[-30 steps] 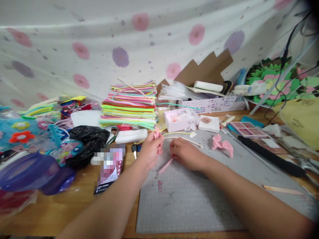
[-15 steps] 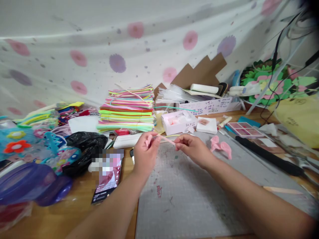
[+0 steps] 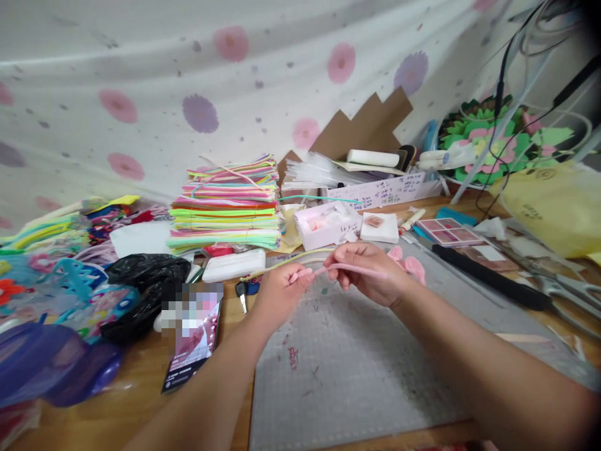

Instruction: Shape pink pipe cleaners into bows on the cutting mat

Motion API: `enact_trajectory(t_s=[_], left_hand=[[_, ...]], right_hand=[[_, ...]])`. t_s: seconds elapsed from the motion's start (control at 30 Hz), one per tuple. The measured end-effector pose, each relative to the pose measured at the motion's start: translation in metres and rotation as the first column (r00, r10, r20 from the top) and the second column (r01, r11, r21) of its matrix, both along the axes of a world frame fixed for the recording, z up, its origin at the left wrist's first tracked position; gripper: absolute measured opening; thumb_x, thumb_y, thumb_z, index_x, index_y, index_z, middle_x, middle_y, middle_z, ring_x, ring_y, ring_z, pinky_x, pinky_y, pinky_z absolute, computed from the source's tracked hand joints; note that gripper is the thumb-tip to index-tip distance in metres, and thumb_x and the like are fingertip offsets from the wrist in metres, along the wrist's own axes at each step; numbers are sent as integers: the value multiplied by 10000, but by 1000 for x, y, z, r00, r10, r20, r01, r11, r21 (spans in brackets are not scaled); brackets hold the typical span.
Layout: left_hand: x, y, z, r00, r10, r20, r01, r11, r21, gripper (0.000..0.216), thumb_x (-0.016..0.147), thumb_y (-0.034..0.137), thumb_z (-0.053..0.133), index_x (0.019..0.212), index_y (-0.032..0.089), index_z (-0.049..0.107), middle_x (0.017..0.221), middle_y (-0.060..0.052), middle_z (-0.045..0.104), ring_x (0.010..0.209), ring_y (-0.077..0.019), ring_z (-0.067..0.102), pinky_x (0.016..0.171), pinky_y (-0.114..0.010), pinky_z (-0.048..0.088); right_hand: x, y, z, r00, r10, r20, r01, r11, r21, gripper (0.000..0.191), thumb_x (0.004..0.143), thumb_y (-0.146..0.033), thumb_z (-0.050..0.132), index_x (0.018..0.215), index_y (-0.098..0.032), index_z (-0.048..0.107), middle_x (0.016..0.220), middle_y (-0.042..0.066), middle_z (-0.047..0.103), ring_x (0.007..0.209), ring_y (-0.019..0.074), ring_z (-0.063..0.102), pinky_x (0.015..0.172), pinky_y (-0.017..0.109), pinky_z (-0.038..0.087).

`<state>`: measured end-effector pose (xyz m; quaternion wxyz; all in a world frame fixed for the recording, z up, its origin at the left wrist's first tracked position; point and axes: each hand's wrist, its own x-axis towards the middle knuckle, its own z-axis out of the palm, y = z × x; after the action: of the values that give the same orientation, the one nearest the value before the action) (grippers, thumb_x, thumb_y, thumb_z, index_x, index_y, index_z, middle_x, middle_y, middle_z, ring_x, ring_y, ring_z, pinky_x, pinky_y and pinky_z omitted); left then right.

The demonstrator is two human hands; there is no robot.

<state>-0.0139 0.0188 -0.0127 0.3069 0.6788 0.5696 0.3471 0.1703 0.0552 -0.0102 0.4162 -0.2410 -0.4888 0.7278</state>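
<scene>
Over the grey cutting mat (image 3: 347, 369), both hands grip one pink pipe cleaner (image 3: 361, 270). My left hand (image 3: 277, 291) pinches its left end, where the stem looks bent or doubled; the fingers partly hide it. My right hand (image 3: 370, 266) is closed on the stem just to the right, and the free length runs rightward across the fingers toward the wrist. Behind the right wrist, a looped pink pipe-cleaner piece (image 3: 414, 268) lies on the mat, partly covered by the hand. A yellowish stem (image 3: 300, 255) lies behind the hands.
Bundled colourful pipe cleaners (image 3: 225, 216) are stacked at the back. Left of the mat are a phone (image 3: 192, 351), a key (image 3: 242, 297) and a black plastic bag (image 3: 154, 272). A white box (image 3: 323, 228) stands behind; scissors (image 3: 568, 288) lie at right.
My right hand has moved closer to my left and turned, so the pink stem's free end now points right across it. The view has shifted slightly rightward.
</scene>
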Motion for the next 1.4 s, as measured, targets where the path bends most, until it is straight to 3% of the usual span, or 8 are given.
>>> enact_trajectory(t_s=[0.1, 0.2, 0.27, 0.37, 0.43, 0.8, 1.17, 1.4], left_hand=[[1, 0, 2, 1000, 27, 10, -27, 999, -34, 320, 814, 389, 494, 579, 181, 436, 490, 57, 404, 495, -100, 366, 491, -220, 259], [2, -1, 3, 999, -1, 33, 4, 996, -90, 288, 835, 386, 463, 632, 182, 478, 498, 44, 502, 487, -104, 404, 499, -222, 288], [2, -2, 3, 993, -79, 90, 93, 982, -162, 238, 838, 365, 462, 689, 183, 499, 520, 35, 559, 476, -100, 407, 486, -217, 286], [3, -7, 4, 947, -248, 203, 301, 904, -302, 208, 835, 355, 475, 734, 178, 514, 541, 28, 591, 420, -80, 362, 435, -209, 253], [4, -10, 4, 917, -299, 264, 376, 867, -327, 232, 820, 357, 509, 693, 164, 524, 562, 22, 586, 417, -64, 351, 428, -204, 248], [22, -16, -2, 765, -69, 640, 297, 920, -256, 225, 776, 322, 603, 696, 113, 587, 568, 5, 559, 418, -27, 356, 425, -186, 220], [27, -19, -1, 682, 36, 730, 261, 921, -290, 235, 766, 329, 626, 713, 116, 541, 617, -53, 654, 381, -18, 362, 406, -179, 187], [30, -20, -2, 607, 91, 789, 267, 912, -311, 222, 741, 295, 666, 718, 114, 540, 599, -21, 616, 385, -9, 349, 409, -185, 172]], right_hand=[[4, -1, 1, 994, 88, -63, -89, 996, -11, 265, 747, -393, 663, 770, -132, 701, 612, 27, 674, 425, 65, 541, 444, 191, 467], [7, -2, 4, 988, 125, -91, -125, 992, 9, 183, 699, -321, 724, 762, -150, 705, 678, 35, 705, 506, 85, 606, 509, 200, 506], [8, -2, 5, 990, 109, -87, -107, 994, 27, 149, 672, -267, 749, 766, -159, 708, 723, 38, 716, 577, 99, 638, 555, 205, 518], [5, -1, 3, 995, 35, -99, -30, 998, 55, 130, 655, -216, 759, 763, -166, 707, 723, 29, 715, 605, 94, 638, 592, 207, 517], [3, -1, 2, 993, -15, -118, 22, 998, 61, 123, 636, -182, 768, 741, -171, 703, 691, 16, 709, 597, 80, 627, 567, 180, 497], [-15, -8, 1, 966, -207, -153, 220, 973, 70, 162, 623, -173, 768, 769, -183, 699, 702, 3, 689, 614, 89, 613, 553, 205, 487], [-27, -12, -5, 912, -361, -196, 382, 920, 81, 150, 633, -149, 747, 758, -204, 686, 690, -19, 672, 642, 93, 606, 634, 240, 490], [-32, -15, -7, 879, -435, -196, 457, 886, 79, 158, 628, -176, 756, 765, -207, 684, 694, -17, 663, 639, 101, 584, 611, 237, 467]])
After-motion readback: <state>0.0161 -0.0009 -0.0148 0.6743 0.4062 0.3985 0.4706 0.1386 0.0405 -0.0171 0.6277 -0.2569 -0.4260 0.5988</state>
